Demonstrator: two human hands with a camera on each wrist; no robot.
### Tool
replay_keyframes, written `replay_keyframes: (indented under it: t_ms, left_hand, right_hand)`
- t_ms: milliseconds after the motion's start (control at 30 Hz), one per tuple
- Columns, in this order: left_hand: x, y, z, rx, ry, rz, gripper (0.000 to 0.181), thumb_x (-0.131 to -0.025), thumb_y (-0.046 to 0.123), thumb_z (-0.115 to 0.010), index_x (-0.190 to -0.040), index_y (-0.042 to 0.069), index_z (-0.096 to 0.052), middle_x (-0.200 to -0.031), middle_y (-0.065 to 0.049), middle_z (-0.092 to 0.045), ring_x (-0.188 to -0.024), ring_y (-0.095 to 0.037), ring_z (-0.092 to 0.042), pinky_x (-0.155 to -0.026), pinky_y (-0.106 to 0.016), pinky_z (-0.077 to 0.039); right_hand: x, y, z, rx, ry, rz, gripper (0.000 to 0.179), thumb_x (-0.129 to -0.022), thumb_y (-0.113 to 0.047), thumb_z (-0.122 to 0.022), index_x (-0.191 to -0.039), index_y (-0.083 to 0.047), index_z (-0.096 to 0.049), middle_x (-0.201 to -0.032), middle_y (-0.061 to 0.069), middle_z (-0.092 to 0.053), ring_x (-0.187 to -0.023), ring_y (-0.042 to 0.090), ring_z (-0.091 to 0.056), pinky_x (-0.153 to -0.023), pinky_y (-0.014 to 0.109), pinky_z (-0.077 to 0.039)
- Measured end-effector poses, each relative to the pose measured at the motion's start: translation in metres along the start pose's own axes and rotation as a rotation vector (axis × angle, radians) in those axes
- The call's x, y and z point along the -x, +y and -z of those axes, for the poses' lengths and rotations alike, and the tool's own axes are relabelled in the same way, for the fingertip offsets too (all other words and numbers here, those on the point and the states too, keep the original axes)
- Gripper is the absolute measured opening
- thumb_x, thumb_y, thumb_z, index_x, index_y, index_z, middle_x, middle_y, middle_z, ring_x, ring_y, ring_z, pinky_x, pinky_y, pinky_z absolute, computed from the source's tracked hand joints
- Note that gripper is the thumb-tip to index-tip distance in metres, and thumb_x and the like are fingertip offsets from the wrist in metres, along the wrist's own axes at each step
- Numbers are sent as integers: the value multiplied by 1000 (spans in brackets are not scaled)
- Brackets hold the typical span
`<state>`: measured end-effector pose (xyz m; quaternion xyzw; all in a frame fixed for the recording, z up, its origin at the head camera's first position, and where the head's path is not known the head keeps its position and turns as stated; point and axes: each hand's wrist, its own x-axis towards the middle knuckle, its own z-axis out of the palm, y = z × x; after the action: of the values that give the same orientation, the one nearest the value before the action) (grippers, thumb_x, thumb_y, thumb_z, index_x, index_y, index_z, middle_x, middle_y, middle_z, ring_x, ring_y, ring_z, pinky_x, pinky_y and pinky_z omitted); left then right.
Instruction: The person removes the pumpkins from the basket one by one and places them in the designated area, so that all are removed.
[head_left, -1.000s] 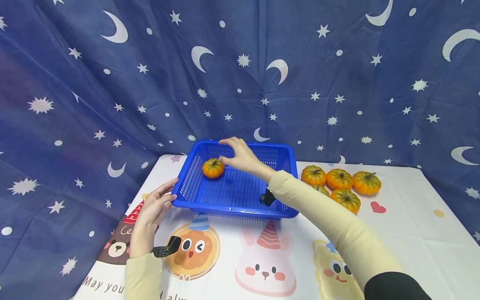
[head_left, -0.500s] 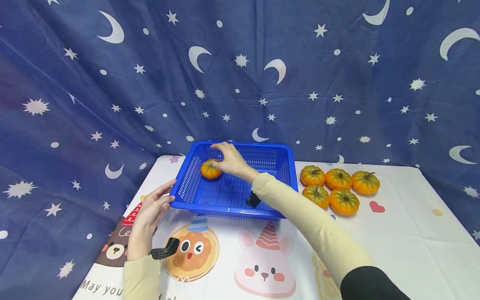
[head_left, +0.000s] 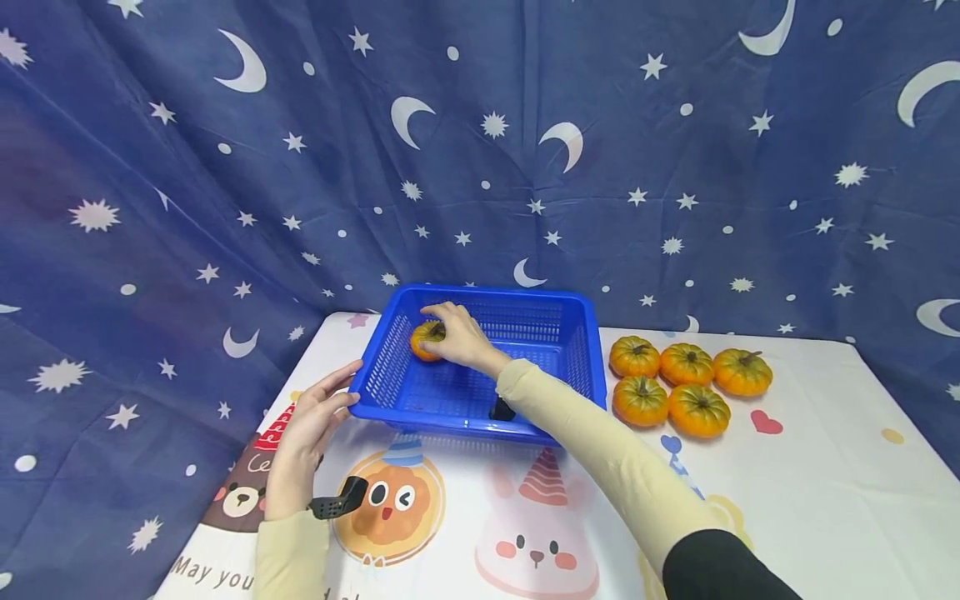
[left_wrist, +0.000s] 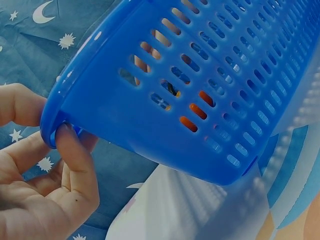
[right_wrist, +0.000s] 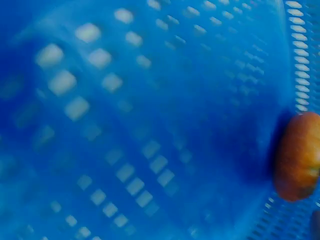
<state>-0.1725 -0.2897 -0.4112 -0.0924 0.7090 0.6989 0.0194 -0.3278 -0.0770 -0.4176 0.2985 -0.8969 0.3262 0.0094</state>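
In the head view a blue plastic basket (head_left: 480, 400) with slotted sides stands on the table. My left hand (head_left: 307, 433) holds its left rim; in the left wrist view the thumb (left_wrist: 75, 150) and fingers pinch the rim. Inside, near the left end, sits a small orange pumpkin (head_left: 422, 340). My right hand (head_left: 461, 337) reaches down over it, thumb in front and fingers behind. Whether they press on it is hidden. The right wrist view shows the pumpkin (right_wrist: 297, 157) at the right edge, most of the hand out of frame.
Several more small pumpkins (head_left: 686, 365) stand in two rows on the printed tablecloth (head_left: 825, 467), right of the basket. A blue curtain (head_left: 480, 167) with moons and stars hangs behind. My right forearm (head_left: 592, 450) crosses over the basket's front rim.
My right hand has moved left and down from above the basket to the pumpkin inside. The left hand has stayed at the rim. The view has shifted slightly.
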Motion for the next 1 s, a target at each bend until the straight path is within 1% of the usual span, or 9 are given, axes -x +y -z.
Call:
replay_keyframes:
  t_ms: [233, 467, 600, 767, 1000]
  left_hand:
    - [2, -3, -1, -8, 7, 10, 56, -91, 1, -52, -145, 2, -39, -119, 3, -48, -101, -4, -57, -86, -19, -50]
    - [0, -3, -1, -5, 2, -1, 55, -91, 0, -52, -145, 2, -40, -121, 2, -48, -102, -5, -57, -86, -19, -50]
    - [-1, -2, -1, -19, -1, 2, 55, -92, 1, -51, -145, 4, -40, -128, -2, -46, -103, -4, -57, -86, -19, -50]
    - [0, -1, 0, -15, 2, 3, 54, -92, 1, -51, -145, 5, -41, -133, -6, -44, -104, -6, -57, -86, -18, -50]
    - [-1, 0, 1, 3, -8, -5, 54, -92, -1, -50, -145, 3, -40, -131, -6, -44, -103, -6, -58, -85, -19, -51]
  right_hand:
    - [1, 5, -9, 39, -30, -26, 62, -83, -33, -72, -138, -18, -49, -132, 5, -54, -120, 24, -48, -103, 39, -41]
    - [-2, 8, -16, 58, -77, -52, 68, -82, -36, -72, -142, -19, -45, -139, 6, -49, -122, 26, -46, -103, 43, -41]
    - [-4, 9, -18, 67, -92, -66, 72, -81, -37, -74, -143, -21, -42, -140, 6, -47, -123, 27, -44, -104, 44, -40]
    - [-6, 12, -21, 70, -112, -65, 77, -79, -37, -75, -145, -21, -39, -139, 6, -46, -125, 28, -42, -104, 46, -39]
    - [-9, 14, -22, 81, -127, -66, 81, -78, -36, -77, -146, -22, -37, -139, 6, -46, -125, 28, -41, -104, 47, -39]
